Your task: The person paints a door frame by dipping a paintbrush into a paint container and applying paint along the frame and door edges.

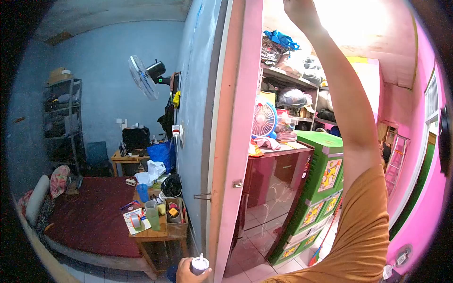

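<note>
Head cam | lidded cup (200,266) in L hand (185,272) | R hand (300,11) up

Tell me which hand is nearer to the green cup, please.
Left. The left hand is below and right of the green cup in view; the right hand is raised high, farther away.

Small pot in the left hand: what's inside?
The pot in the left hand shows a white top, lid or contents unclear, with a white upright piece. Anything beneath is hidden.
</note>
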